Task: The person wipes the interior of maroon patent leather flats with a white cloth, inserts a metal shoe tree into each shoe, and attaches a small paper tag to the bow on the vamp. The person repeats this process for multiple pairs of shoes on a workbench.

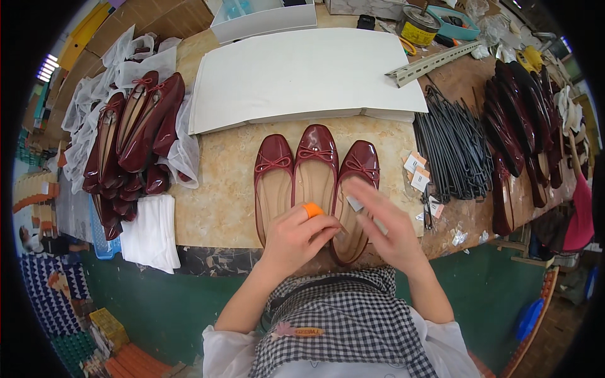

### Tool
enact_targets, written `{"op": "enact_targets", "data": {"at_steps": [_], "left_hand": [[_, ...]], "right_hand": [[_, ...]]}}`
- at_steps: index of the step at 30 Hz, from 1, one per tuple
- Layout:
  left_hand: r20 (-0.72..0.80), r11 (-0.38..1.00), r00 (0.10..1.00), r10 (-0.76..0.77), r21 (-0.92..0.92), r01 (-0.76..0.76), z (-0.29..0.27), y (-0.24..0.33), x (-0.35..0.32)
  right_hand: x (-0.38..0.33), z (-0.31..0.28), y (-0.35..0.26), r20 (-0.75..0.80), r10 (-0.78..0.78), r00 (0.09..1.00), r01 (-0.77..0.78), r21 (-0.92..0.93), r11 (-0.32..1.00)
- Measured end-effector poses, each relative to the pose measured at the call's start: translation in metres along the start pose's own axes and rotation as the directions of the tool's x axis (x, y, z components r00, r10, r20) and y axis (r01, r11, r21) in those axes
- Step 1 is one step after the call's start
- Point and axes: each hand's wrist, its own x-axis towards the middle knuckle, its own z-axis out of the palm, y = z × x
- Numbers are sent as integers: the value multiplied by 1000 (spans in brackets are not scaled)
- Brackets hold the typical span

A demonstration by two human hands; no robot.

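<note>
Your left grip [291, 236], fingertips drawn together, and right grip [396, 230], fingers extended, lie over the rightmost of three aligned burgundy ballet flats [359, 154] on the table [220, 201], below white stacked sheets [309, 75]; whether either holds anything cannot be told.

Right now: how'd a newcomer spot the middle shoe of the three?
Find the big white sheet stack on the table. On its near side, three dark red shoes lie side by side. Take the middle shoe: its toe reaches closest to the stack.

Three burgundy bow-front flats [315, 176] abreast, left hand [295, 234] and right hand [392, 223] over them, white sheets [302, 75] beyond
</note>
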Motion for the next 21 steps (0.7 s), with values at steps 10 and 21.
{"op": "enact_targets", "data": {"at_steps": [10,21], "left_hand": [[-145,960,965,-219,144,239,-8,-32,11],[-120,813,944,-307,482,326,-9,-65,9]], "right_hand": [[41,31,25,173,77,982,-58,-111,992],[64,83,71,302,34,953,162,-598,785]]}}
